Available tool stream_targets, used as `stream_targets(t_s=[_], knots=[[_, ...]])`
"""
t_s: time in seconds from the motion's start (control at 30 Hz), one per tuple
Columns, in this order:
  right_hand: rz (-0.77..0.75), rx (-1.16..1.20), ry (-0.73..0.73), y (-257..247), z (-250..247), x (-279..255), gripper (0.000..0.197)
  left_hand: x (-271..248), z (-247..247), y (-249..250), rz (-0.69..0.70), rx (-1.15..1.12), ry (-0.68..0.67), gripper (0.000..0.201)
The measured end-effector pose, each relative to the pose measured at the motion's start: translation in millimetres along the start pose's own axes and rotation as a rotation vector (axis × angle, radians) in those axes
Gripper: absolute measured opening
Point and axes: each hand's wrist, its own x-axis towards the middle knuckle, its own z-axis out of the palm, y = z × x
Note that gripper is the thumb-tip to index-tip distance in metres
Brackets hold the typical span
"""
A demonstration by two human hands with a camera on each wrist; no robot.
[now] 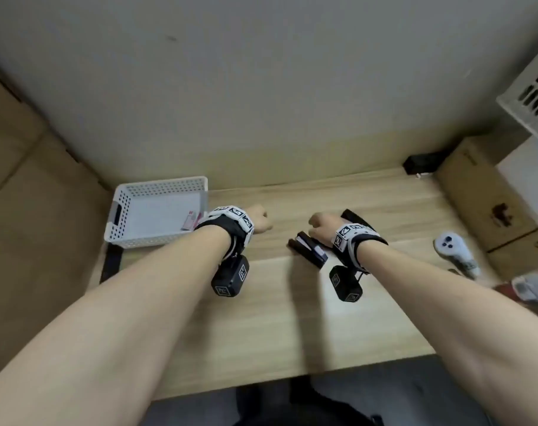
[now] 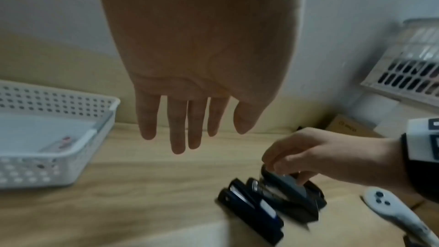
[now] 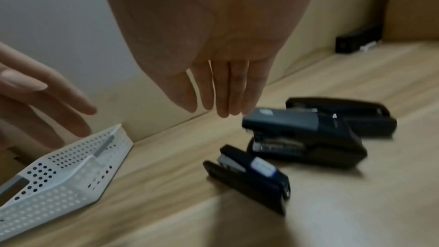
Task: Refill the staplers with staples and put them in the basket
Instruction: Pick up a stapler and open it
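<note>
Wooden table (image 1: 292,302) against a pale wall. I see three dark staplers (image 3: 301,138), blurred, under my right hand (image 1: 321,230); my left hand (image 1: 257,221) hovers nearby. Both hands' fingers (image 2: 177,129) hang straight, holding nothing. White basket (image 1: 157,241) at left, contents indistinct; a white controller (image 1: 456,252) lies right.

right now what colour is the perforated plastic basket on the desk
White, with round holes: the perforated plastic basket shows best in the head view.
</note>
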Motion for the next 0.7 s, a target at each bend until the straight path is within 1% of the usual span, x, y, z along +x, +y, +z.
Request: stream_targets(t_s=[0.07,0.17,0.23,0.3,0.37,0.43,0.47,0.53,0.57,0.6,0.7], knots=[[-0.010,-0.006,0.037,4.7,5.1,2.3,0.038,15.3,17.3,4.3,-0.007,0.021,-0.035,0.013],[-0.026,-0.040,-0.013,15.9,29.1,5.2,0.020,26.6,47.8,11.3,-0.053,0.008,-0.117,0.009],[-0.047,-0.045,0.020,22.2,45.1,7.2,0.017,35.0,65.4,13.6,-0.070,-0.011,-0.142,0.009],[-0.068,-0.042,0.079,27.8,57.9,12.4,0.024,36.7,75.8,15.6,-0.095,0.003,-0.147,0.018],[-0.074,-0.026,0.091,32.6,69.9,18.7,0.030,39.6,88.6,13.9,-0.121,-0.017,-0.157,0.032],[-0.084,0.021,0.105,35.3,77.1,23.4,0.031,40.7,100.1,10.7,-0.149,-0.082,-0.179,0.037],[-0.092,0.052,0.109,35.5,79.0,24.8,0.032,40.0,104.3,9.9,-0.158,-0.132,-0.182,0.033],[-0.107,0.094,0.095,34.7,84.9,26.4,0.038,37.6,109.3,8.2,-0.180,-0.253,-0.166,0.008],[-0.119,0.098,0.077,33.1,89.3,25.9,0.042,36.5,112.0,6.4,-0.190,-0.304,-0.149,0.008],[-0.135,0.097,0.056,30.0,94.5,24.2,0.044,35.2,115.3,2.8,-0.208,-0.343,-0.136,0.012],[-0.184,0.112,0.005,14.3,113.9,21.6,0.043,29.7,124.0,-17.8,-0.277,-0.321,-0.114,0.017]])
